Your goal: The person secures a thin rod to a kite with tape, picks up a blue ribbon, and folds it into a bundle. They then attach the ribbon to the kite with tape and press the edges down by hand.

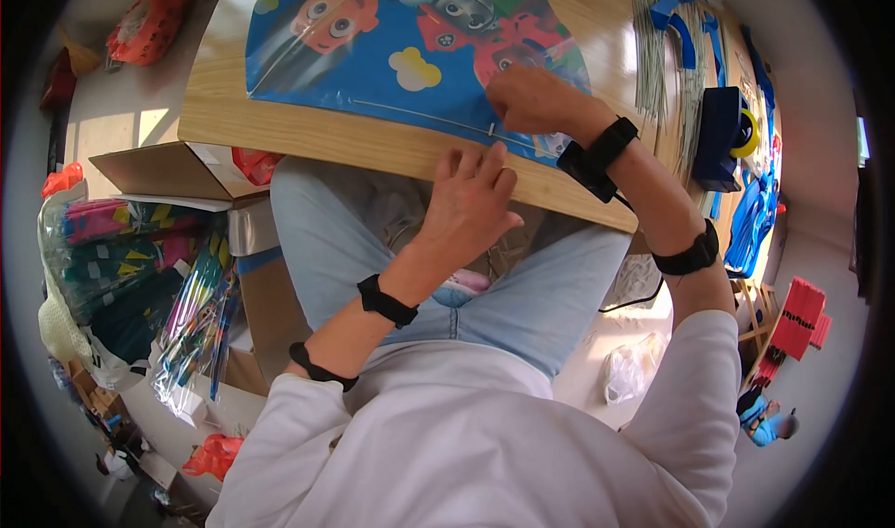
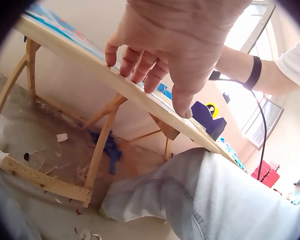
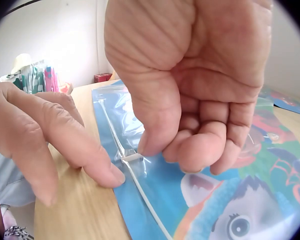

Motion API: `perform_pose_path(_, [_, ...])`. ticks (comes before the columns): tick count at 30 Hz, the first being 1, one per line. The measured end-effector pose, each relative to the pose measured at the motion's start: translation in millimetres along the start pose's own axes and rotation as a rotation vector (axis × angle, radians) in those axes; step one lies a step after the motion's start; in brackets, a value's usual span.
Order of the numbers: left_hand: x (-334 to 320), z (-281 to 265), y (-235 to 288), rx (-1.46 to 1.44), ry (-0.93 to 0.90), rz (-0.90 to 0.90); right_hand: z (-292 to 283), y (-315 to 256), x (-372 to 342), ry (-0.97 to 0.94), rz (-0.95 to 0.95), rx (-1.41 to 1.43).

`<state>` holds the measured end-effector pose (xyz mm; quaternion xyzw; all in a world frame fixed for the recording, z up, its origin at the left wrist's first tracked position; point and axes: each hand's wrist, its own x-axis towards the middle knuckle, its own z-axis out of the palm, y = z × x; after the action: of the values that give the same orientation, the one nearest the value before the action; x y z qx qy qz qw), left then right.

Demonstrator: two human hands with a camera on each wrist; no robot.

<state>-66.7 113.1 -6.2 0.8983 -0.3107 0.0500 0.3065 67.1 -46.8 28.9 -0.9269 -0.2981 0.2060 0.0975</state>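
Note:
A blue plastic sheet printed with cartoon animals lies on the wooden table. A thin white rod runs along its near edge, with a small white crosspiece on it. My right hand hangs over the sheet, fingers curled toward the palm; its thumb tip is right beside the crosspiece, and nothing shows between thumb and fingers. Loosely bent, the fingers of my left hand reach to the table's near edge, the index fingertip close to the rod in the right wrist view. It holds nothing.
Bundles of thin rods lie on the table's right, beside a dark blue tape dispenser. Blue ribbon lies over them. An open cardboard box and wrapped colourful packs stand left of my legs, which are under the table.

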Motion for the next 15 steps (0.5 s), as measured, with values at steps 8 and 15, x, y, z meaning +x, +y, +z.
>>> perform_pose_path(8, [1.6, 0.8, 2.6, 0.025, -0.017, 0.020, 4.1, 0.5, 3.4, 0.071, -0.014, -0.064])
perform_pose_path(15, [-7.8, 0.4, -0.8, -0.027, 0.015, 0.043, 5.4, 0.4, 3.5, 0.065, 0.001, -0.070])
